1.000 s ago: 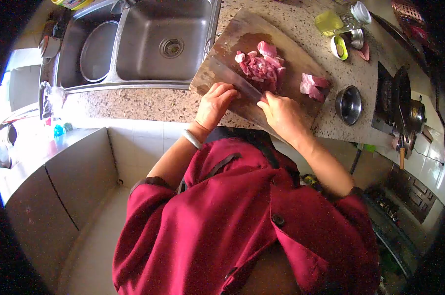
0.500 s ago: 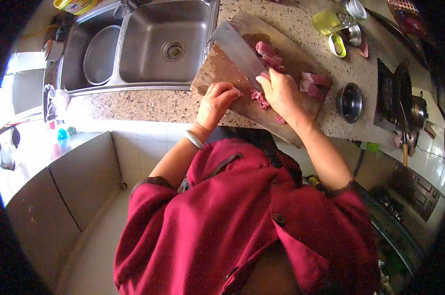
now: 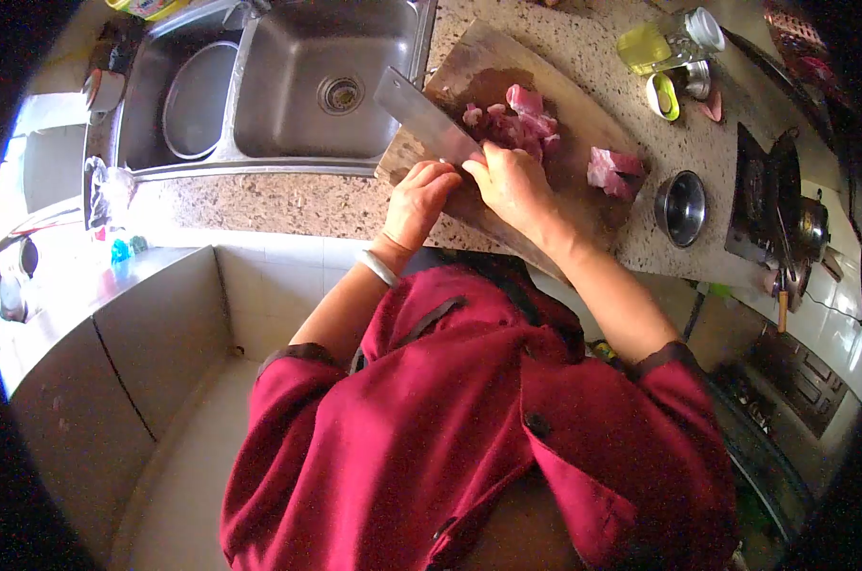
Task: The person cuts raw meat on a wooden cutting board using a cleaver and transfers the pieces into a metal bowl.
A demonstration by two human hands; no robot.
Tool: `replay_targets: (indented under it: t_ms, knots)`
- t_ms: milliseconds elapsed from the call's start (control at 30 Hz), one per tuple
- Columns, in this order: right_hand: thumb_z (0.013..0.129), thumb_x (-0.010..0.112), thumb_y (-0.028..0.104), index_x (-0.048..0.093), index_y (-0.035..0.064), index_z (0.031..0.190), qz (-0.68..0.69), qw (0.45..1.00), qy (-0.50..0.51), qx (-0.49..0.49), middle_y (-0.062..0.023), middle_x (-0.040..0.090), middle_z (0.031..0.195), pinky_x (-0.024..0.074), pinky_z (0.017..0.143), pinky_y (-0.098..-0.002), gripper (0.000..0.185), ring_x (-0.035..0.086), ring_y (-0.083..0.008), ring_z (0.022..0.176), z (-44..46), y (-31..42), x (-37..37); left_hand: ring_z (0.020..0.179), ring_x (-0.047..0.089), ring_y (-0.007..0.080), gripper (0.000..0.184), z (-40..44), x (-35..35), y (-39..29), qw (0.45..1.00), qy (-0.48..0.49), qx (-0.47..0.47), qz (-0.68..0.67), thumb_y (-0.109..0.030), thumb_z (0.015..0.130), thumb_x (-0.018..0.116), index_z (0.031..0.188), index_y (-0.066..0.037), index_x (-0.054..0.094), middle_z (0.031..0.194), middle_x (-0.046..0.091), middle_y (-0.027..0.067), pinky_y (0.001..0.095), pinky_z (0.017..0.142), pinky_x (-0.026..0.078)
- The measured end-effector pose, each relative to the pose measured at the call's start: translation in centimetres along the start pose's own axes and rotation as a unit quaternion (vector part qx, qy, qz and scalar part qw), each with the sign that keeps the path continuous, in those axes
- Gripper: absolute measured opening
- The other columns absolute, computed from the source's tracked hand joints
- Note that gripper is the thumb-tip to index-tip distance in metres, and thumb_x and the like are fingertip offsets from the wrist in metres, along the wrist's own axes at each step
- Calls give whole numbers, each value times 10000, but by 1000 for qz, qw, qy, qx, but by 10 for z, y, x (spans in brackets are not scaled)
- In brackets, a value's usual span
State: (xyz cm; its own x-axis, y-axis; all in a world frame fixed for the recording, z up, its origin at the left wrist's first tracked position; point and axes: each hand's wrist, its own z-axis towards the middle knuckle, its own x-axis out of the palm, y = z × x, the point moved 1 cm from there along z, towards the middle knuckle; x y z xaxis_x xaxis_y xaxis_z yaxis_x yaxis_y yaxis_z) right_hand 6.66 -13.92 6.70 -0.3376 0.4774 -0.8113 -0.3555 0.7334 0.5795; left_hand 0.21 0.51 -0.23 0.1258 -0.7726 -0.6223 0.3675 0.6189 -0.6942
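My right hand (image 3: 518, 190) is closed round the handle of a cleaver (image 3: 431, 119), whose broad blade points up and left over the wooden cutting board (image 3: 488, 57). Close to the blade's lower edge, my left hand (image 3: 419, 198) has its fingers curled and pressed together at the board's left edge. A sliver of meat showed at its fingertips a moment ago; the fingers now hide it. Cut raw meat (image 3: 521, 124) lies heaped just beyond my right hand. A larger chunk of meat (image 3: 614, 173) rests apart, near the board's right side.
To the left is a double steel sink (image 3: 317, 57). A steel bowl (image 3: 681, 207) stands right of the board, with a jar of yellow liquid (image 3: 664, 43) and a small green-rimmed container (image 3: 662, 97) farther back. A dark wok (image 3: 783, 190) is at the far right.
My right hand and the cleaver have moved left, toward my left hand. Small cut pieces that lay near my right hand are now out of sight there, and more pieces show in the heap beyond.
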Motion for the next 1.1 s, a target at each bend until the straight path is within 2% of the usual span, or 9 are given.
replay_targets:
  t_ms: [267, 400, 633, 733, 800, 933, 1000, 1067, 1100]
  knots:
    - [847, 563, 244, 554, 13, 769, -45, 995, 57, 67, -224, 596, 664, 468, 594, -484, 244, 603, -397, 649, -41, -3, -17, 922, 563, 254, 194, 1, 1, -3, 1000, 1, -17, -7, -30, 709, 557, 893, -70, 603, 953, 592, 70, 334, 786, 483]
    - [843, 545, 219, 580, 3, 780, 13, 1000, -10, 0, -221, 609, 691, 482, 616, -477, 228, 614, -389, 692, 10, 8, 9, 869, 566, 238, 208, 7, -3, -8, 999, 31, 6, -12, -16, 677, 568, 872, -80, 599, 913, 591, 54, 323, 751, 489]
    - [839, 591, 214, 565, 22, 724, 40, 991, -110, 58, -227, 570, 647, 453, 535, -448, 225, 587, -390, 631, -20, 3, -29, 898, 571, 277, 206, 24, 2, -13, 997, 72, 1, -41, -46, 764, 568, 964, -88, 594, 980, 573, 87, 343, 776, 485]
    - [826, 642, 228, 625, -9, 838, 53, 978, -131, 154, -193, 613, 678, 448, 506, -365, 238, 604, -294, 557, -66, -10, -68, 933, 569, 308, 199, 46, 12, -13, 993, 115, -32, -16, -56, 795, 564, 990, -69, 599, 1005, 564, 115, 363, 772, 485]
    - [824, 651, 130, 609, -53, 811, 130, 963, -205, 119, -125, 597, 591, 421, 439, -293, 189, 555, -154, 466, -89, -30, -76, 912, 575, 317, 223, 64, 16, -7, 990, 132, -10, -55, -61, 784, 577, 1006, -69, 601, 1004, 564, 124, 378, 748, 489]
    - [863, 606, 200, 571, -52, 793, 179, 936, -235, 194, -205, 624, 720, 453, 524, -327, 264, 619, -235, 586, -130, -45, -87, 776, 600, 313, 168, 117, -4, -36, 985, 166, -34, -16, -82, 766, 600, 928, -84, 643, 912, 598, 121, 382, 681, 495]
    - [866, 598, 200, 579, -47, 813, 169, 933, -194, 252, -203, 627, 745, 461, 546, -330, 252, 624, -256, 618, -154, -63, -85, 785, 602, 296, 154, 138, 10, -34, 985, 142, 97, -9, -140, 774, 600, 916, -99, 645, 863, 604, 103, 373, 646, 496]
    - [849, 596, 96, 586, -41, 865, 103, 962, -236, 91, -90, 575, 595, 419, 439, -298, 138, 541, -142, 459, -167, -77, -81, 834, 594, 291, 141, 173, 41, -32, 955, 221, 187, 70, -149, 770, 604, 901, -116, 646, 873, 617, 78, 376, 697, 493]
    - [826, 615, 93, 584, -25, 864, 54, 973, -206, 85, -112, 597, 655, 441, 485, -327, 127, 576, -204, 521, -180, -83, -82, 870, 584, 302, 163, 182, 54, -33, 926, 290, 238, 46, -162, 778, 597, 924, -114, 649, 905, 619, 95, 384, 727, 490]
